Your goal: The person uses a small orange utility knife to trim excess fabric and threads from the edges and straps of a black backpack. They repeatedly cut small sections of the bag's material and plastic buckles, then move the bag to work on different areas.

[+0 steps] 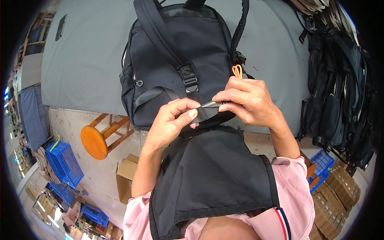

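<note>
Both hands are pinched shut on the same black webbing strap (208, 113), which runs roughly left-right between them with its long axis nearly level, tilting slightly down toward the left hand (174, 122). Left thumb and forefinger clamp the strap's free end just left of centre; the right hand (248, 102) closes over it from the right, fingertips nearly touching the left thumb, and it has a small pair of metal snips (212, 105) whose blades point left along the strap, right at the left fingertips. An orange loop handle (237, 71) sticks up just above the right knuckles. Neither hand is clearly nearer; the strap bridges both. The strap is flat, matte black, narrow, and leads off the lower edge of a black backpack (176, 60) lying back-panel up just beyond the fingers on a grey table (88, 60). A shoulder strap with a plastic buckle (189, 77) sits just above the left fingers. Below the hands hangs the person's black apron (212, 176). Well off to the right of the right hand is a heap of more black bags (340, 88); below-left, a wooden stool (96, 140).
</note>
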Demonstrator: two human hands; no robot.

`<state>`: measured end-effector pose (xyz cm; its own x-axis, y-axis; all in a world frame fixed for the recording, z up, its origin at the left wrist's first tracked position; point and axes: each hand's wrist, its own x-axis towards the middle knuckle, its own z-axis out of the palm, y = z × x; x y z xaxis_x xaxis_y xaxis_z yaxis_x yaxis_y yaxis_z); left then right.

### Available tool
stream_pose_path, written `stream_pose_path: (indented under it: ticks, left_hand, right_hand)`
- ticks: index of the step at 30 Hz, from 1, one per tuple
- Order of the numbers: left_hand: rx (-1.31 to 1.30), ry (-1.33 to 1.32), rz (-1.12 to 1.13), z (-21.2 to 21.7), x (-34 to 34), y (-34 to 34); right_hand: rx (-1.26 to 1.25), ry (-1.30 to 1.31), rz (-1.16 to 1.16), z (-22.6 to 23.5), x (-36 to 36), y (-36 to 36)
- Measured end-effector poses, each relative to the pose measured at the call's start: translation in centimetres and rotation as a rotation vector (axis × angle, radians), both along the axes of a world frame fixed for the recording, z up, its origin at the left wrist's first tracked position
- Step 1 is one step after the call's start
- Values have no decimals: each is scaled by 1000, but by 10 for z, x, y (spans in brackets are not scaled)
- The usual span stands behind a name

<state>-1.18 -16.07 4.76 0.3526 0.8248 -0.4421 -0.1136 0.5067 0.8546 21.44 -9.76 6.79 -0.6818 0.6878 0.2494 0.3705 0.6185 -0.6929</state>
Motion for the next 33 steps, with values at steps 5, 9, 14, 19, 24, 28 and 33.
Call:
stream_pose_path:
  ticks: [5, 9, 14, 19, 24, 28, 33]
  left_hand:
    - [-80, -95, 46, 9, -1, 2]
    - [-96, -118, 91, 7, 1, 0]
    - [-72, -90, 121, 9, 1, 3]
    - [-27, -54, 183, 11, 4, 15]
    - [380, 297, 202, 33, -13, 72]
    - [440, 713, 46, 36, -91, 86]
    - [246, 775, -137, -9, -146, 31]
  right_hand:
    - [34, 79, -23, 0, 0, 1]
    - [64, -33, 27, 8, -4, 3]
    - [129, 26, -111, 6, -1, -2]
    - [185, 154, -245, -2, -7, -7]
    - [14, 329, -457, 13, -35, -13]
    - [-167, 202, -479, -4, -49, -37]
    - [-517, 229, -308, -22, -89, -67]
